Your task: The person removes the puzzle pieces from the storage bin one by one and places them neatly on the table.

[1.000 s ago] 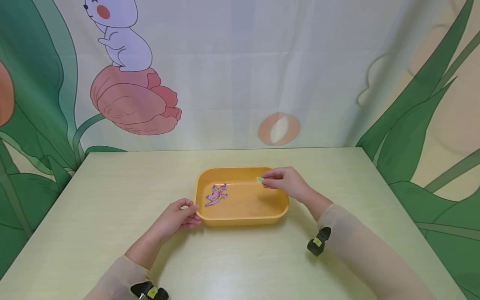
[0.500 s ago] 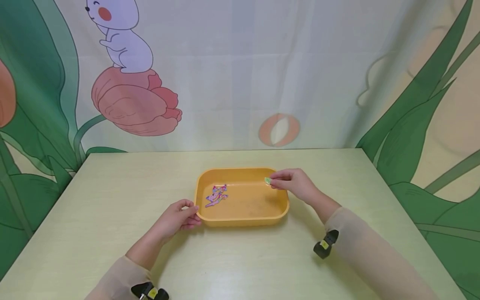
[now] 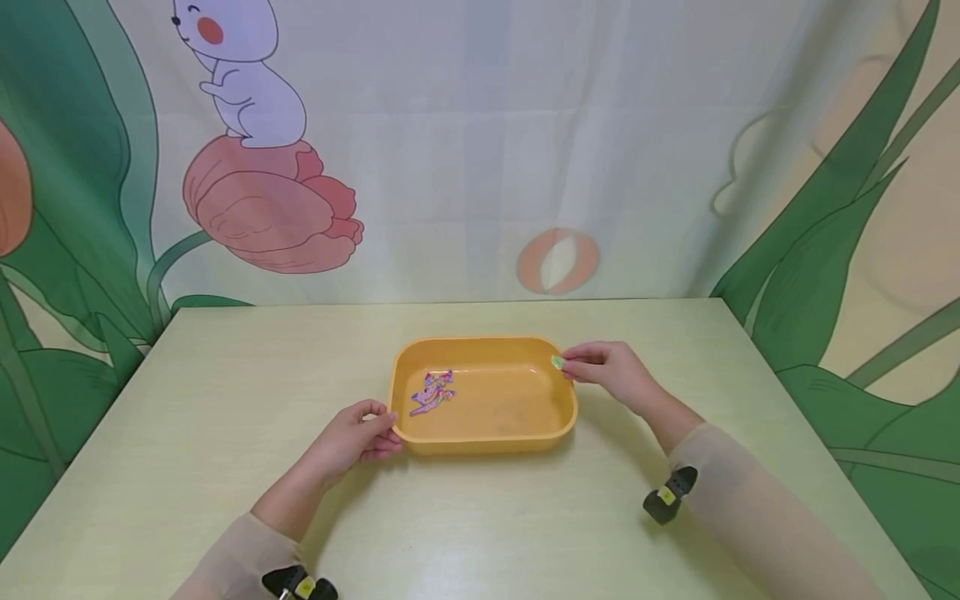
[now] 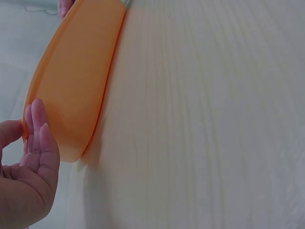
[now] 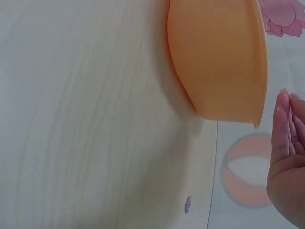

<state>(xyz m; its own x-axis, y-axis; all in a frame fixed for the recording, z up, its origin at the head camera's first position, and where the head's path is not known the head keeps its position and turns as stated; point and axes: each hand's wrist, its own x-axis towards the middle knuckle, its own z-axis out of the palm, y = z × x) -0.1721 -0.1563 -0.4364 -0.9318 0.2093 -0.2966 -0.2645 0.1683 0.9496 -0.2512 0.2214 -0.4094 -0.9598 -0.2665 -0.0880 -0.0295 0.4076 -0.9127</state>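
A yellow rectangular tray stands on the table, with several small pink-purple patterned flat pieces in its left part. At the tray's left end my left hand holds the rim, thumb on the edge; the left wrist view shows the fingers against the outer wall. My right hand pinches a small flat green-and-white piece between thumb and fingertips, at the height of the tray's right rim. In the right wrist view that hand is beyond the tray's end, and the green piece is hidden.
A small purplish piece lies on the table near the back edge, seen in the right wrist view. The pale wooden table extends around the tray. Behind it hangs a printed curtain. A small black camera sits on the right sleeve.
My right hand has moved to the right with the green piece, from over the tray's interior to its right rim. The left hand and the tray have stayed in place.
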